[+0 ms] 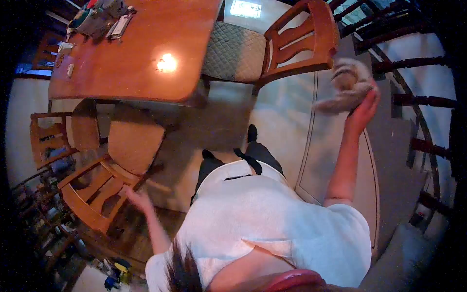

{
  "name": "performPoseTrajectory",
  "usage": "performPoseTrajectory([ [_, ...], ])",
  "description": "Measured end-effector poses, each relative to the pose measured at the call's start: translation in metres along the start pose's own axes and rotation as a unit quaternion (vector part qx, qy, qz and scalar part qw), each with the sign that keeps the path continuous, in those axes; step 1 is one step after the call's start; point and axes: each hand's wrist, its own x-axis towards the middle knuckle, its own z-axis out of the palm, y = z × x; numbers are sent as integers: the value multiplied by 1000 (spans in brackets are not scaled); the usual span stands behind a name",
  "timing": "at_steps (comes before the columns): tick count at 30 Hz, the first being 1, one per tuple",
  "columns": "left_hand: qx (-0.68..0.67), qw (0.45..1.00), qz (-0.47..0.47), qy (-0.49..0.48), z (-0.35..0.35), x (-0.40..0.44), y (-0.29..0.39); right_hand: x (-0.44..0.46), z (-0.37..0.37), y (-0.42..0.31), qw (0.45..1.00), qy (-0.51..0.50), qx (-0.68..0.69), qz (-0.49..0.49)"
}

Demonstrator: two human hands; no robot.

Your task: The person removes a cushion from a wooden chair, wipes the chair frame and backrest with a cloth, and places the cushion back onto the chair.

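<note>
My right hand [366, 111] is raised out to the right with its fingers closed on a crumpled greyish cloth [346, 80]. Blurred by motion, the cloth hangs up and to the left of the hand, beside the staircase railing. Down at the left, my left hand [138, 198] is next to the back of a wooden chair [95, 194]. Its fingers look stretched out and hold nothing that I can see. Whether they touch the chair I cannot tell.
A wooden table [131, 73] has a bag [99, 18] and small items at its far left. Another chair with a quilted seat [236, 51] stands at its right end. Grey stairs [404, 160] and dark railing posts [423, 100] run along the right. Shelves [53, 219] fill the lower left.
</note>
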Motion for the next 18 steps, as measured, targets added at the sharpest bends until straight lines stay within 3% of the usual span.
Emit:
performPoseTrajectory([
  [1, 6, 999, 2, -42, 44, -19, 5, 22, 1, -4, 999, 9, 5, -37],
  [2, -26, 992, 27, -117, 55, -36, 64, 47, -2, 11, 999, 5, 7, -35],
  [4, -98, 979, 50, -172, 104, -72, 118, 104, -3, 53, 968, -76, -152, -183],
  [6, -141, 962, 64, -224, 117, -97, 203, 136, 23, 121, 965, -224, -46, -128],
  [8, -152, 955, 93, -236, 118, -108, 257, 141, 42, 198, 847, -273, -300, -342],
  [11, -144, 950, 104, -255, 96, -110, 315, 138, 55, 185, 891, -266, -257, -263],
  [14, -160, 950, 65, -260, 82, -109, 332, 123, 53, 182, 920, -220, -200, -257],
  [18, -192, 924, 156, -292, 98, -78, 378, 98, 43, 175, 947, -167, -195, -193],
])
